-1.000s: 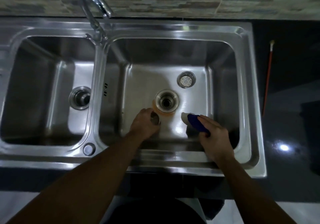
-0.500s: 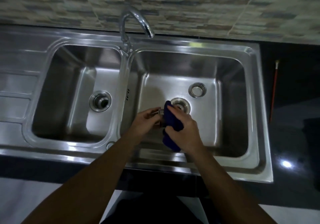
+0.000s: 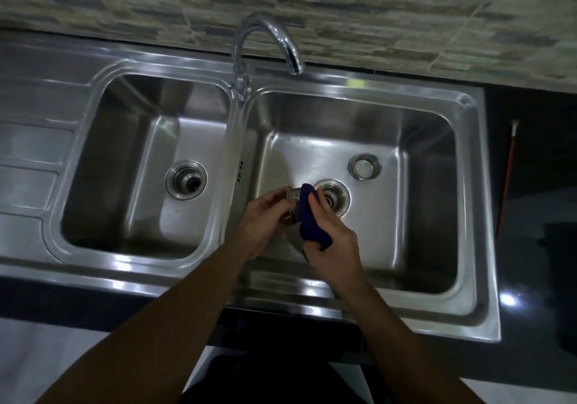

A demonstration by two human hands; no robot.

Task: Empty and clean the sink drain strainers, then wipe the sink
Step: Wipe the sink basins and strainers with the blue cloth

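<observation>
Steel rim of the double sink (image 3: 312, 291) lies nearest, with both bare forearms reaching over it into the right basin, where the left hand (image 3: 265, 216) curls around a small metal strainer (image 3: 293, 194) that shows only as a perforated edge between the fingers. Against it the right hand (image 3: 335, 247) clutches a dark blue cloth (image 3: 310, 219), which hides most of the strainer and part of the open drain (image 3: 332, 197) just behind. Farther back a second strainer (image 3: 364, 166) sits on the basin floor, the left basin's drain (image 3: 186, 179) is dim, and the faucet (image 3: 268, 41) arches over the divider.
</observation>
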